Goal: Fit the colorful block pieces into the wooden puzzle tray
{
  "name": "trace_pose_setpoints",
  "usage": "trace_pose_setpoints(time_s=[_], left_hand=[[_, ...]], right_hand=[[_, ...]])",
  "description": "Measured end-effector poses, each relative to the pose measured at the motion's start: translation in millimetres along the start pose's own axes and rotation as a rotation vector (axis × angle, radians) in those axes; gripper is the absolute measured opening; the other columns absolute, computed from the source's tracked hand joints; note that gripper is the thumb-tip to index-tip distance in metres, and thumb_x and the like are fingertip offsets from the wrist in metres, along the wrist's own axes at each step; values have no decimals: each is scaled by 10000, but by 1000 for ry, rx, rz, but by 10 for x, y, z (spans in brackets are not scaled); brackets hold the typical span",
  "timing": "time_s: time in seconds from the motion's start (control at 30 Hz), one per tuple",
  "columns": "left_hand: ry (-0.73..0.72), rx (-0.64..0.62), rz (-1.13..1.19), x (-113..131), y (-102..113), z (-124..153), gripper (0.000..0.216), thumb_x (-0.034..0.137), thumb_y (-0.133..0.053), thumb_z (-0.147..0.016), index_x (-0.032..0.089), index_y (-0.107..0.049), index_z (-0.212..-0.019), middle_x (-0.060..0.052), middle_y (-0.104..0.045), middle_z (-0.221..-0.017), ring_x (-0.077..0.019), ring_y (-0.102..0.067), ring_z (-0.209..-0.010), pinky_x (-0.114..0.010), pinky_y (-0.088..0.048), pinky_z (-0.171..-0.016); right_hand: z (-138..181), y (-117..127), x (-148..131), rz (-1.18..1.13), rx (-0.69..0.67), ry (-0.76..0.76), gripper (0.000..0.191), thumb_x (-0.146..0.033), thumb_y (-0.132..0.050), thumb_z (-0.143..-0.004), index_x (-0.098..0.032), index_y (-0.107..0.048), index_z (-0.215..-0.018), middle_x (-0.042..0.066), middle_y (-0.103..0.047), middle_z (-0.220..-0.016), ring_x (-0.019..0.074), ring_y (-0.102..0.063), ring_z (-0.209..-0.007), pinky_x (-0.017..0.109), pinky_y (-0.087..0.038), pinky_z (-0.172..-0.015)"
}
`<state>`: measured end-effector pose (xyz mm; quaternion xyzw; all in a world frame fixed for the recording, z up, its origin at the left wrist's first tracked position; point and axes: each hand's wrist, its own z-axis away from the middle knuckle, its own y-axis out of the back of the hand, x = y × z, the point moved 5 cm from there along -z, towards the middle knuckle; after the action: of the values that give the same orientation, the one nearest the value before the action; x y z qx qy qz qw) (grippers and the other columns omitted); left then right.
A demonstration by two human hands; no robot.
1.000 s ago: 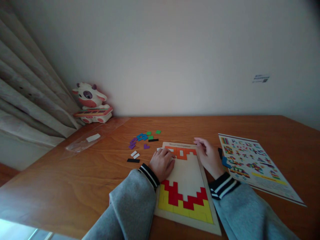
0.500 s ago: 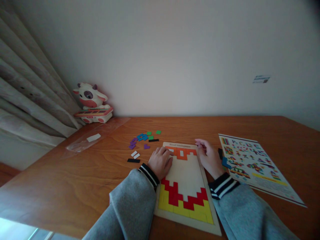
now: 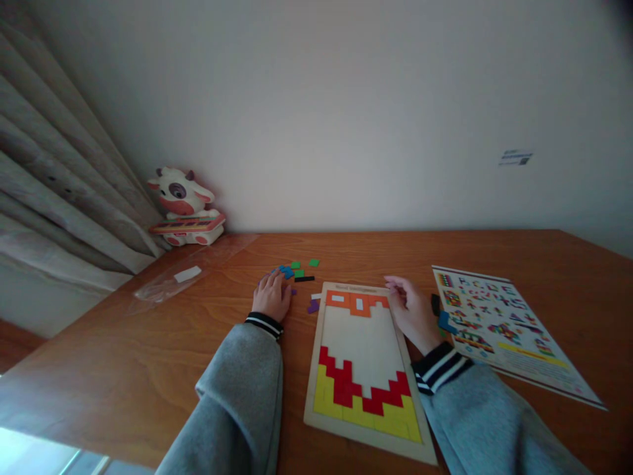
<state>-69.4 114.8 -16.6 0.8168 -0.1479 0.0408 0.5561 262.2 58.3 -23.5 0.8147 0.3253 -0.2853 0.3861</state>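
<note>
My left hand (image 3: 271, 295) lies palm down on the table, left of the wooden puzzle board (image 3: 363, 336), with its fingers spread over a scatter of loose pieces: blue (image 3: 285, 270) and green (image 3: 299, 272) ones show at its fingertips. A purple piece (image 3: 313, 306) lies between that hand and the board. My right hand (image 3: 410, 307) rests against the board's upper right edge, fingers loosely extended, nothing visible in it. The board has orange pieces (image 3: 356, 302) along the top and red (image 3: 356, 386) and yellow (image 3: 366, 419) pieces at the bottom.
A printed pattern sheet (image 3: 494, 316) lies to the right, with a blue piece (image 3: 446, 322) and a black one (image 3: 435, 303) beside my right hand. A toy cow (image 3: 184, 208), a clear plastic bag (image 3: 173, 277) and a curtain (image 3: 59, 198) are at the left.
My left hand has left the board's upper left corner and moved left onto the loose pieces, covering the white and black ones. A purple piece now lies nearer the board. My right hand stays put.
</note>
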Motion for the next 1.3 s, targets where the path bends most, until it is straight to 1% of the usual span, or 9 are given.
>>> trace_pose_setpoints(time_s=[0.2, 0.4, 0.53, 0.7, 0.8, 0.93, 1.07, 1.23, 1.3], left_hand=[[2, -65, -52, -58, -71, -17, 348, 376, -455, -944, 233, -578, -1236, -68, -545, -1385, -296, -468, -1289, -481, -354, -1088], [2, -63, -90, -25, -1, -20, 310, 371, -448, -944, 255, -622, -1173, -82, -628, -1223, -319, -565, -1112, -489, -467, -913], [-7, -61, -91, -30, 10, -29, 261, 357, -483, -936, 279, -640, -1130, -62, -661, -1141, -300, -591, -1043, -454, -484, -870], [-12, -35, -65, -55, 13, -47, 264, 331, -557, -906, 244, -637, -1143, -80, -668, -1095, -296, -604, -1023, -438, -488, -889], [-13, -14, -34, -58, 23, -54, 280, 303, -601, -885, 213, -636, -1148, -91, -669, -1062, -269, -623, -1002, -389, -495, -903], [-44, -8, 17, -35, 26, -57, 233, 247, -594, -890, 210, -642, -1114, -67, -682, -1011, -222, -654, -936, -321, -520, -857], [-71, 5, 51, -34, 22, -62, 197, 203, -605, -875, 214, -651, -1066, -58, -700, -1011, -222, -662, -951, -321, -518, -876], [-80, 41, 96, -53, 38, -66, 166, 186, -619, -856, 219, -660, -1014, -44, -714, -961, -217, -685, -870, -306, -545, -767], [-95, 69, 120, -40, 55, -65, 168, 186, -627, -847, 222, -661, -1008, -41, -711, -973, -212, -684, -877, -300, -547, -764]], right_hand=[[8, -9, -10, 8, -11, -22, 301, -362, -468, -902, -189, -600, -1109, 125, -678, -1037, 249, -646, -927, 427, -537, -790], [1, 4, -75, 10, -19, -30, 305, -380, -468, -896, -183, -604, -1087, 124, -672, -1005, 244, -645, -891, 401, -533, -750], [2, 8, -95, 10, -27, -36, 308, -376, -471, -890, -183, -606, -1088, 121, -674, -993, 239, -644, -863, 387, -529, -719], [4, 7, -104, 0, -28, -38, 322, -377, -468, -880, -177, -603, -1091, 122, -673, -991, 239, -641, -867, 377, -524, -710], [5, 4, -112, -4, -31, -41, 322, -374, -471, -874, -173, -604, -1088, 123, -669, -989, 236, -638, -864, 370, -523, -704], [4, 2, -118, -4, -32, -46, 321, -387, -482, -875, -181, -606, -1087, 123, -671, -998, 235, -632, -855, 371, -519, -706], [5, -1, -121, -1, -40, -45, 313, -378, -480, -882, -184, -610, -1090, 116, -671, -992, 231, -628, -858, 374, -515, -726], [11, -4, -123, 5, -50, -43, 301, -358, -491, -875, -186, -609, -1093, 108, -665, -994, 225, -624, -857, 364, -512, -718], [12, -2, -127, 5, -49, -41, 305, -364, -490, -877, -183, -608, -1092, 113, -663, -1001, 225, -623, -856, 366, -512, -718]])
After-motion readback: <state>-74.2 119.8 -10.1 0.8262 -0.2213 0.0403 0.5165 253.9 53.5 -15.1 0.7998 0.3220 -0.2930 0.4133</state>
